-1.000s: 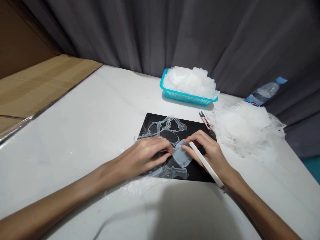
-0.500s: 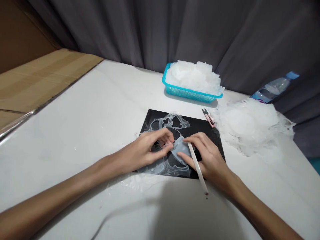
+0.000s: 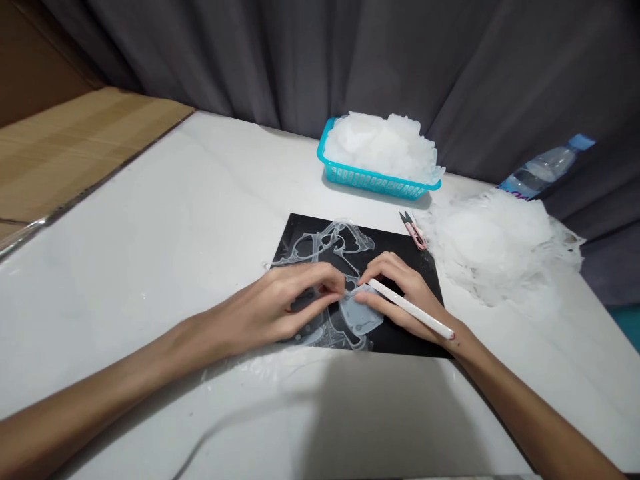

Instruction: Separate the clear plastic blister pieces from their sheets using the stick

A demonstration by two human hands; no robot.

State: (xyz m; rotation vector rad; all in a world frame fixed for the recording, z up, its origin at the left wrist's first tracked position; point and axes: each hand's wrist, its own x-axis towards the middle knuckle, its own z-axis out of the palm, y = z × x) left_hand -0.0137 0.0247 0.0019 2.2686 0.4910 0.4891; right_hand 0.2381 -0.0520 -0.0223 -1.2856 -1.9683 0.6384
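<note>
A translucent, rounded plastic-like piece (image 3: 361, 319) is between my hands, over a black mat (image 3: 400, 333). My left hand (image 3: 295, 297) is closed, thumb and forefinger pinching the piece's upper left edge. My right hand (image 3: 405, 293) pinches the upper edge close by. A white pen-like tool (image 3: 413, 309) rests across that hand, its outer end by the wrist and its other end near the fingertips. Thin clear cut-out sheeting (image 3: 357, 238) with curved openings lies on the mat behind my fingers. More of it is partly hidden beneath my left hand.
Behind the mat stands a turquoise basket (image 3: 370, 181) heaped with white translucent pieces. Pink-handled thread snips (image 3: 413, 231) lie at the mat's upper right corner. To the right are a pile of translucent scraps (image 3: 500, 243) and a water bottle (image 3: 545, 170). Cardboard (image 3: 90, 133) is at left.
The translucent piece has turned, and both hands now pinch its upper edge close together. The white tool has swung from steep to flatter, its outer end now near my right wrist.
</note>
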